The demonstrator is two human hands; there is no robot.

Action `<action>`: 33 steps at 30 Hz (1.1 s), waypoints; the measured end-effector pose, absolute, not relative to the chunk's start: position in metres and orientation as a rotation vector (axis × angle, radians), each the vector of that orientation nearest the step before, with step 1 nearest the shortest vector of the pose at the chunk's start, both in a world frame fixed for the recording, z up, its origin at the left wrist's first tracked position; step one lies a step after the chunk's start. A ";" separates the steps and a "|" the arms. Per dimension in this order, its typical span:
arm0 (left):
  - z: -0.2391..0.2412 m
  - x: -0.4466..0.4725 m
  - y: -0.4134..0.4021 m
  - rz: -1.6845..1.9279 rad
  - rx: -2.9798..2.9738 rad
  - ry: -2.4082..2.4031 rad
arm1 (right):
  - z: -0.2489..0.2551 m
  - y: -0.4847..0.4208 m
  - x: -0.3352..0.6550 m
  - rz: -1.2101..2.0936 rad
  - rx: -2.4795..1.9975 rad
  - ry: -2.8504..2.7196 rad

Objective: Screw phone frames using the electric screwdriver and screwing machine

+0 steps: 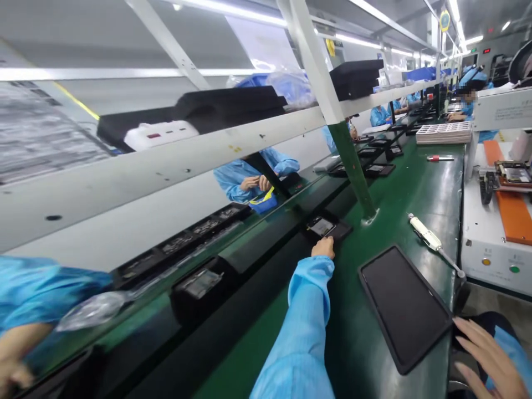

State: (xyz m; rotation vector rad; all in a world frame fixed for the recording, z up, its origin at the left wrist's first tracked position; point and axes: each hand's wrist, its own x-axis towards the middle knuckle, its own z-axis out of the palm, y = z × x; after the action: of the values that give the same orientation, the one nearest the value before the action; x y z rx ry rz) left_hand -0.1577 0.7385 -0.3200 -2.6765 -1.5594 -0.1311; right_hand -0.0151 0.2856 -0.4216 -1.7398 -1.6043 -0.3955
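My left hand (323, 247) reaches forward in a blue sleeve, its fingers closed on the near edge of a black tray (341, 230). In that tray lies a small device with exposed silvery inner parts (321, 225). At the lower right, my right hand (488, 354) has its fingers apart and holds nothing. Its fingertips are close to the corner of a rectangular black tray with a raised rim (405, 307); whether they touch it I cannot tell. A white electric screwdriver (428, 235) lies on the green bench beyond this tray.
A black conveyor belt (266, 260) carries another device holder (199, 288). A green-and-white post (351, 160) rises from the bench (394, 205). Co-workers in blue sleeves (257, 169) sit opposite. A white machine (490, 249) stands right; stacked white trays (444, 133) lie farther back.
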 end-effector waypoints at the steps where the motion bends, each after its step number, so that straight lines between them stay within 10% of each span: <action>1: -0.318 -0.160 0.736 -0.118 -2.677 -1.535 | -0.408 0.307 -0.017 -0.441 -1.718 -1.665; 17: -0.318 -0.212 0.424 -0.505 -2.958 -0.752 | -0.387 0.366 0.009 -0.126 -1.461 -1.132; 20: -0.321 -0.207 0.417 -0.568 -3.530 -1.144 | -0.389 0.352 0.008 -0.023 -1.500 -1.221; 25: -0.306 -0.196 0.457 -2.314 -2.720 -2.869 | -0.390 0.365 0.003 0.190 -1.754 -1.398; 33: -0.283 -0.150 0.484 -1.864 -2.510 -3.398 | -0.384 0.380 -0.004 0.204 -1.813 -1.508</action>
State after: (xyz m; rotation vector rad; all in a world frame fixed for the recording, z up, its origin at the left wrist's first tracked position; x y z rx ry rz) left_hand -0.1498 0.4841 -0.2828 -2.5101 -3.3985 -1.8637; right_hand -0.0038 0.3799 -0.3840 -1.8132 -1.5083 0.2041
